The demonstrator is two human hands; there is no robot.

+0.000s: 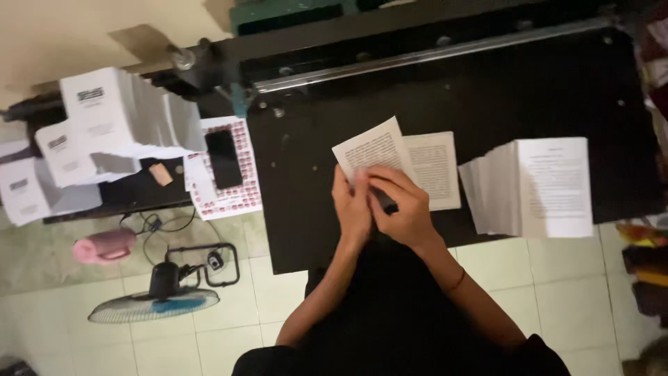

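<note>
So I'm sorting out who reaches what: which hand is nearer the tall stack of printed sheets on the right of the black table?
Right. The right hand lies closer to the stack of printed sheets; the left hand sits beyond it, farther away.

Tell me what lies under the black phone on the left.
The black phone lies on a white sheet with rows of small red marks, which rests on the dark table. The part of the sheet beneath the phone is covered, so it cannot be seen.

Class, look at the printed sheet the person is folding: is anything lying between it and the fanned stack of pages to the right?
Nothing visible does. Both hands, left hand and right hand, hold the printed sheet; only bare black table separates it from the fanned stack.
</note>
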